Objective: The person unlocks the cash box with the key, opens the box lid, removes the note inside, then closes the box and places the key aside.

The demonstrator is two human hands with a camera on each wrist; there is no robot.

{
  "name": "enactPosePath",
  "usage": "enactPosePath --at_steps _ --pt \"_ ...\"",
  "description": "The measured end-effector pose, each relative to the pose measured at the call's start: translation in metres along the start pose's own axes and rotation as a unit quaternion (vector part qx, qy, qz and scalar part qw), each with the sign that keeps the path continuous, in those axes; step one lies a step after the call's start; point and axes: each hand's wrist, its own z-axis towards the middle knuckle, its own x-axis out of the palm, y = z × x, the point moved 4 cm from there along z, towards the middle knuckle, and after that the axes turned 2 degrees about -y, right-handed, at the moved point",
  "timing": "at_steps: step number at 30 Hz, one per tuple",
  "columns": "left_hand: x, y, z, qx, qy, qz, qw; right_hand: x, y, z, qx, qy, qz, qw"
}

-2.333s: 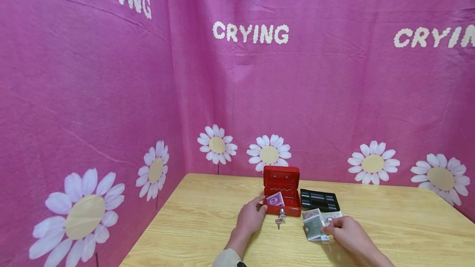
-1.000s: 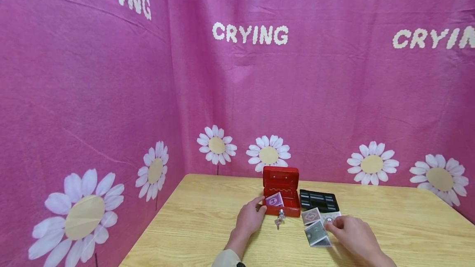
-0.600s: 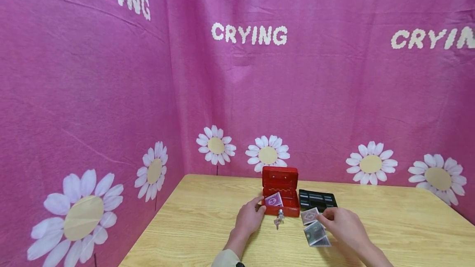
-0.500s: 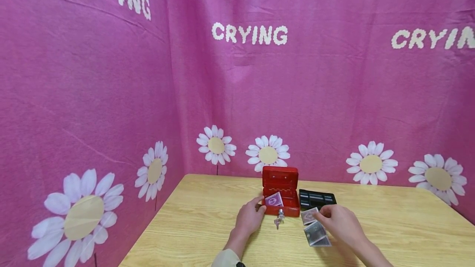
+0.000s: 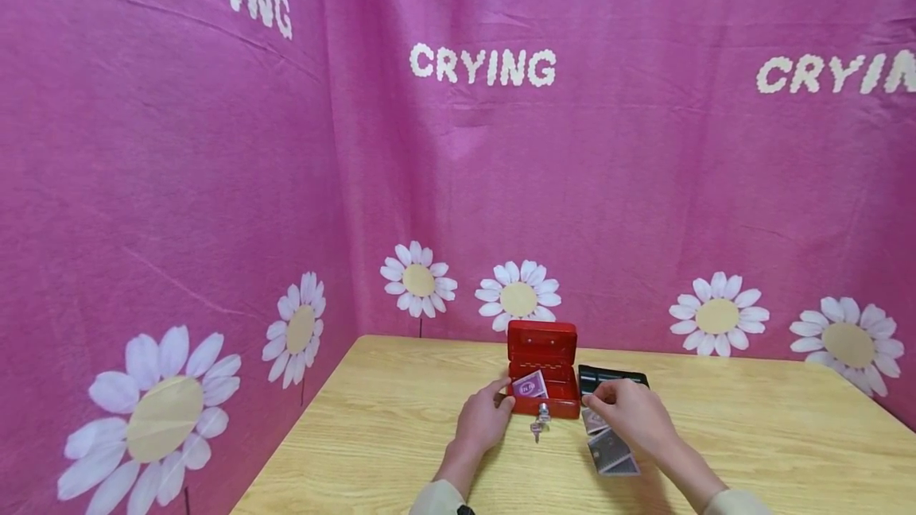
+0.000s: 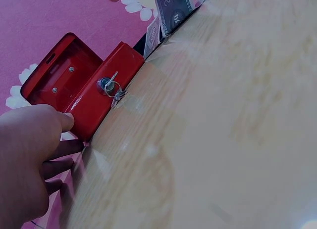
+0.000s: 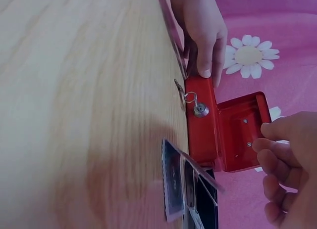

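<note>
A red cash box (image 5: 567,407) stands with its lid up, keys (image 5: 537,431) hanging from its front lock. Inside it leans a purple play banknote (image 5: 528,385). My left hand (image 5: 481,420) holds the box's front left corner, thumb on the front and index finger along the side. My right hand (image 5: 635,413) hovers right of the box, thumb and index finger brought together; whether something small is between them I cannot tell. Under it stand several folded banknotes (image 5: 608,449), a dark one marked 2 (image 6: 173,10) in the left wrist view.
A black coin tray (image 5: 592,377) with compartments lies right of the box, partly hidden by my right hand. The wooden table (image 5: 386,412) meets a pink cloth backdrop (image 5: 608,181) printed with daisies behind and to the left.
My right hand first let go of the dark folded note, leaving it standing on the table. It then moved left and away from me toward the box. My left hand stays put.
</note>
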Motion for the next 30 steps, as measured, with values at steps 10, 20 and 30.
enactPosePath --at_steps 10,20,30 --pt "0.000 0.000 0.000 -0.002 -0.001 0.003 1.0000 0.011 0.005 0.012 0.018 0.012 0.030 0.999" --pt "0.001 0.002 0.001 -0.001 -0.003 0.001 1.0000 0.022 0.008 0.021 0.018 0.014 0.041 0.999" --pt "0.001 0.001 0.001 0.008 -0.006 0.007 0.9999 0.033 0.009 0.027 0.034 0.017 0.050 0.998"
